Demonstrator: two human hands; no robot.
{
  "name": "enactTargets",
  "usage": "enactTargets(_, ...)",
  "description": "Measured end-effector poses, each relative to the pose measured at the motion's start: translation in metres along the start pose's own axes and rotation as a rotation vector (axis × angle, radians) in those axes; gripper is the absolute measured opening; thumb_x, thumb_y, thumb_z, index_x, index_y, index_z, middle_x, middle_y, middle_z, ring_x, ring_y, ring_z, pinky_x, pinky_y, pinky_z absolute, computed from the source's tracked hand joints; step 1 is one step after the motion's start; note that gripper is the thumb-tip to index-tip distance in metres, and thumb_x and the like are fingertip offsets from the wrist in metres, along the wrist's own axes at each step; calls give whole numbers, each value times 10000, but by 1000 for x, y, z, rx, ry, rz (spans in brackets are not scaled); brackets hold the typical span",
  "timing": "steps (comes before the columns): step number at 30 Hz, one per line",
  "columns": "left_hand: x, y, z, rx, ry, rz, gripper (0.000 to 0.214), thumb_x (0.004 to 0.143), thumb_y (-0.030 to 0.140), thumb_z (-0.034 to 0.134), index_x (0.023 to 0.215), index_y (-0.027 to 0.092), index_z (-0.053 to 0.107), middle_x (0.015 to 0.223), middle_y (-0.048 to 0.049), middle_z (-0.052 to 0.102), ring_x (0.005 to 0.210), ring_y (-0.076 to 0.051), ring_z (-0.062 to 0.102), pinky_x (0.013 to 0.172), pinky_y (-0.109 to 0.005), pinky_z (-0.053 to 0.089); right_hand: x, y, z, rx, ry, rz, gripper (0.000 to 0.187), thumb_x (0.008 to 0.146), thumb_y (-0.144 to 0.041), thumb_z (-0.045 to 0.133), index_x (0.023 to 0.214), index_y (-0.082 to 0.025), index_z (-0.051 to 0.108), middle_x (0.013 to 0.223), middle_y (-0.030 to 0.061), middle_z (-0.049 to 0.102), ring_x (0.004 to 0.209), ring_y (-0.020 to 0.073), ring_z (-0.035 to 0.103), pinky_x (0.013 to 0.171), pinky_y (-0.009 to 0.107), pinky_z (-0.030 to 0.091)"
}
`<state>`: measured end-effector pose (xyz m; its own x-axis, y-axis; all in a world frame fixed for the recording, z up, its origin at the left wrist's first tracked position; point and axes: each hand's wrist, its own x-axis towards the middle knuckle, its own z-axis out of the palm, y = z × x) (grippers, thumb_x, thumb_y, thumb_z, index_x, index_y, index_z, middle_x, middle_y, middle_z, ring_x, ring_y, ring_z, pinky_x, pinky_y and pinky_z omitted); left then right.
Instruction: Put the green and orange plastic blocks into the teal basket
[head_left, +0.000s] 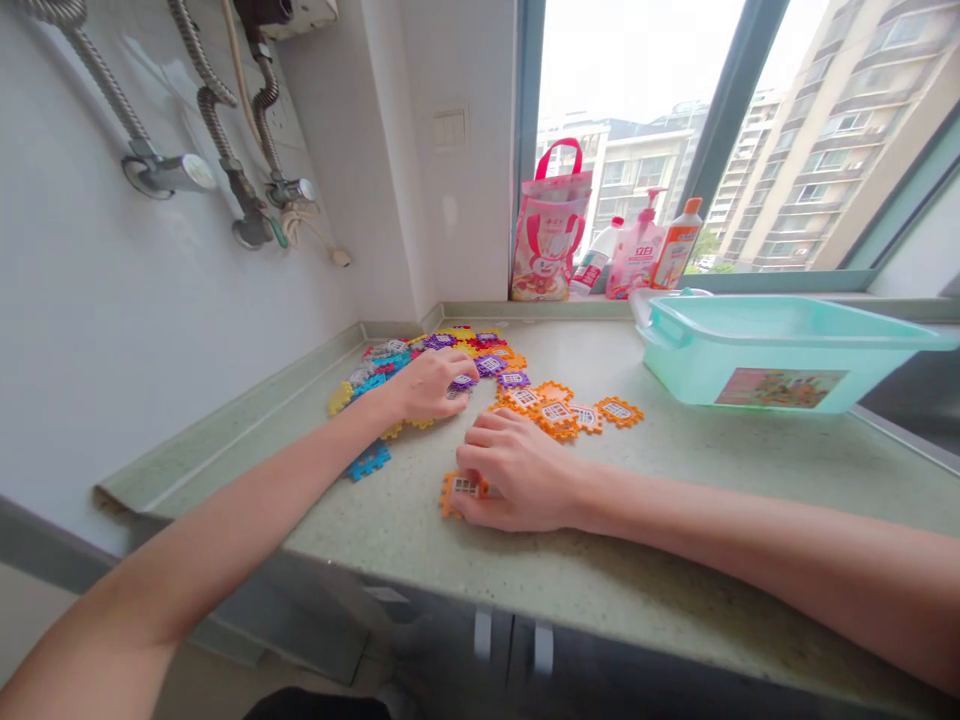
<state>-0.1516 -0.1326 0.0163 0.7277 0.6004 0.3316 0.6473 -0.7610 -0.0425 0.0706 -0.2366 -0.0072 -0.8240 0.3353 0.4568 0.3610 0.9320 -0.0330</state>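
We are stretching our bare left arm (225,560) forward from the lower left, left hand (435,384) facing palm down, fingers (459,362) curling, bare right arm (712,550) reaching in from the right, right hand (521,475) resting nearer us, thumb (481,513) and fingers bending

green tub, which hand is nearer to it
Right. The right hand, at an orange piece, is left of the tub and nearer the camera; the left hand is farther left, over the coloured pieces.

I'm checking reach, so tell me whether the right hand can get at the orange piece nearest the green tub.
Probably yes: the right hand is close by, that orange piece lies uncovered, and nothing stands between it and the forearm.
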Motion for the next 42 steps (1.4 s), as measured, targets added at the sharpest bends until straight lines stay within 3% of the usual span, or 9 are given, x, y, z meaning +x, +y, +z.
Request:
enactTargets(3, 3, 4, 7, 36, -29, 48, 644, 896, 196, 634, 1533, 266, 566, 1660, -95, 482, 1513, -298, 461, 1247, -480, 387, 2, 18, -6, -14, 90, -4, 290, 960, -478, 655, 843, -213, 670, 781, 29, 706, 744, 199, 611, 824, 381, 452)
enactTargets(6, 11, 11, 18, 68, -118, 81, 585, 941, 209, 581, 1524, 258, 573, 1738, -67, 370, 1588, -287, 358, 1299, -474, 314, 4, 53, -15, -56, 220, 54, 192, 988, -368, 613, 923, -209, 699, 862, 41, 751, 795, 202, 658, 847, 380, 465)
enactTargets(9, 15, 15, 22, 104, -109, 58, 561, 927, 213, 577, 1488, 224, 595, 1713, -82, 417, 1591, -283, 359, 1311, -471, 298, 0, 92, -22, -143, 216, 67, 158, 989, -301, 604, 995, -211, 735, 986, 72, 774, 873, 219, 687, 869, 395, 489)
enactTargets(14, 12, 15, 13, 88, -9, 29, 289, 892, 274, 625, 1161, 226, 722, 1416, -83, 705, 1408, -298, 576, 1209, -463, 422, -15, 129, -23, -47, -27, -130, 238, 1026, -264, 556, 1131, -249, 770, 1131, 69, 781, 1031, 227, 696, 963, 406, 523)
enactTargets(20, 13, 19, 10, 147, 62, -90, 398, 894, 456, 678, 1193, 195, 711, 1136, -101, 770, 1136, -314, 684, 1094, -480, 468, -17, 133, -22, -24, -49, -11, 249, 1015, -321, 578, 1130, -224, 776, 1003, 76, 773, 921, 236, 685, 954, 434, 510)
enactTargets(23, 15, 16, 15, 187, 35, -132, 633, 923, 576, 646, 1422, 187, 639, 1359, -144, 707, 1314, -353, 600, 1158, -510, 415, -17, 133, -19, -24, -50, 32, 312, 1026, -377, 575, 1223, -232, 768, 1038, 101, 744, 983, 269, 667, 976, 472, 503)
enactTargets(28, 16, 5, 22, 88, -137, -142, 808, 1014, 612, 497, 1685, 194, 330, 1702, -123, 428, 1553, -323, 402, 1284, -508, 271, -19, 139, -13, 135, -12, 188, 286, 1038, -416, 548, 1050, -226, 762, 1302, 125, 694, 1222, 300, 630, 1097, 498, 473)
enactTargets(36, 16, 12, 16, 168, -32, -114, 712, 941, 586, 610, 1519, 171, 576, 1362, -153, 686, 1309, -345, 598, 1165, -498, 404, -21, 150, -7, 192, -54, 358, 564, 1002, -496, 571, 1493, -219, 596, 1391, 151, 664, 1304, 329, 612, 1159, 541, 442)
enactTargets(42, 14, 13, 7, 55, -58, -42, 518, 915, 636, 651, 1238, 240, 738, 1291, -104, 698, 1217, -313, 627, 1084, -462, 443, -20, 148, -8, 104, -78, 354, 376, 1027, -437, 554, 1272, -218, 738, 1338, 160, 640, 1304, 316, 594, 1181, 522, 429)
